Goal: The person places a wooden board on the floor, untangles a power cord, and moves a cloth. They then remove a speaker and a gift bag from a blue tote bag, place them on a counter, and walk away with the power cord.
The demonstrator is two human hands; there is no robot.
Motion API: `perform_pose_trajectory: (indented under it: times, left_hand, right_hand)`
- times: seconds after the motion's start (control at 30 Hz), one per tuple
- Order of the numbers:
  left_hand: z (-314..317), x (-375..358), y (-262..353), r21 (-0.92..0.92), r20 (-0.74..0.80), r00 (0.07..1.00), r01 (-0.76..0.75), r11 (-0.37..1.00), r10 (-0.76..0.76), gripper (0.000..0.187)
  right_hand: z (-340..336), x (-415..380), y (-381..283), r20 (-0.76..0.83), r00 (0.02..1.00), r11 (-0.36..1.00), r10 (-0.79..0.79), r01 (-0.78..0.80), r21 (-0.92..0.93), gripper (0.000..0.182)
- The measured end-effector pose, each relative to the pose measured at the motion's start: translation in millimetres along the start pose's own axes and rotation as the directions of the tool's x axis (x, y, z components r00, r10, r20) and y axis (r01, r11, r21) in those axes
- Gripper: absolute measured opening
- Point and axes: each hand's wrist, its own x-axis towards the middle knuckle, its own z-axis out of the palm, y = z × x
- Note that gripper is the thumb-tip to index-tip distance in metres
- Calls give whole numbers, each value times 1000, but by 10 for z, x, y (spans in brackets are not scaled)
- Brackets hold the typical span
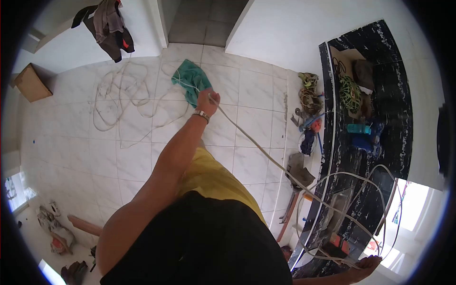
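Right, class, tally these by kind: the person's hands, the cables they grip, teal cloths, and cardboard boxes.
Hands: 2, left hand and right hand
White cable: 1, gripped by both hands
Teal cloth: 1
Cardboard box: 1
Total: 5

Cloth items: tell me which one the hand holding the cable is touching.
The teal cloth on the floor, under the left hand. The dark clothes hang on the wall ledge, away from it.
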Motion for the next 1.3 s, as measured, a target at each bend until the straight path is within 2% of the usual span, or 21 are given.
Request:
perform_pose_trajectory:
  times: [0.03, 0.07, 0.1, 0.13, 0.17, 0.2, 0.23, 0.27, 0.33, 0.37, 0.43, 0.53, 0.6, 0.67, 0.7, 0.73, 0.8, 0.87, 0.97, 1.1, 1.3]
  left_hand:
    - [-119, 257, 554, -9, 91, 993, -74, 997, 75, 20]
    - [-71, 160, 1080, 17, 32, 993, -118, 993, 117, 18]
    - [98, -115, 1515, -19, -112, 975, -195, 981, 192, 26]
    - [13, -66, 2041, 41, -123, 945, -299, 953, 302, 41]
    - [-354, 227, 2714, 36, 9, 945, -327, 944, 327, 53]
    - [-341, 4, 3136, -65, -66, 930, -365, 929, 361, 50]
    - [-460, -108, 3569, -27, 18, 899, -438, 899, 438, 47]
    - [-506, -268, 3863, 36, -39, 818, -572, 819, 574, 36]
    - [-459, -691, 4142, 44, -129, 716, -687, 725, 686, 14]
    - [-459, -842, 4199, 45, -176, 669, -727, 685, 722, 9]
    - [-971, -736, 4686, 133, -117, 663, -727, 674, 739, 5]
    - [-880, -1034, 4059, 279, -361, 494, -752, 597, 791, 13]
    - [-1157, -942, 3805, 339, -427, 463, -714, 613, 776, 16]
    - [-1173, -982, 3218, 383, -510, 399, -688, 616, 762, 13]
    - [-1289, -971, 3101, 386, -572, 465, -574, 722, 676, 14]
    - [-1297, -995, 2870, 427, -569, 484, -517, 742, 665, 16]
    - [-1213, -920, 2559, 401, -645, 432, -512, 760, 631, 15]
    - [-1596, -601, 2603, 439, -597, 392, -571, 694, 700, 13]
    - [-1303, -745, 2326, 492, -490, 488, -529, 691, 722, 11]
    - [-791, -729, 2095, 527, -476, 440, -550, 648, 761, 8]
    - [-323, -612, 1932, 590, -420, 485, -496, 637, 767, 6]
  right_hand:
    - [-1, 92, 199, 24, 1000, 998, 6, -4, -64, 16]
    - [73, 210, 223, 42, 999, 992, 13, -8, -125, 17]
    - [132, 316, -49, 49, 943, 848, 329, -318, 424, 18]
    - [308, 455, -493, 98, 841, 659, 532, -484, 577, 18]
    - [468, 579, -808, 157, 757, 539, 634, -579, 612, 18]
    - [631, 675, -1032, 193, 711, 475, 676, -620, 624, 18]
    - [774, 739, -1201, 226, 681, 429, 697, -648, 629, 18]
    - [942, 807, -1353, 254, 659, 393, 708, -667, 633, 17]
    - [1334, 930, -1602, 311, 625, 321, 716, -690, 649, 17]
    - [1542, 1008, -1699, 345, 615, 290, 709, -700, 653, 17]
    - [1996, 1191, -1942, 400, 599, 234, 694, -713, 661, 17]
    - [2692, 1522, -2454, 460, 566, 144, 685, -723, 676, 18]
    - [3206, 1715, -2508, 522, 582, 32, 623, -686, 727, 23]
    - [3623, 1976, -2756, 543, 623, -33, 563, -640, 768, 24]
    - [3820, 2151, -2935, 527, 536, -22, 659, -687, 726, 28]
    - [4034, 2263, -2961, 566, 549, -72, 615, -675, 734, 29]
    - [4503, 2485, -2995, 621, 590, -176, 515, -637, 751, 32]
    - [4875, 2735, -3185, 628, 617, -188, 475, -626, 757, 32]
    - [5301, 3065, -3369, 662, 620, -214, 422, -641, 737, 29]
    - [5773, 3314, -3492, 707, 644, -259, 293, -658, 707, 19]
    - [6202, 3436, -4045, 765, 563, -326, 312, -693, 643, 4]
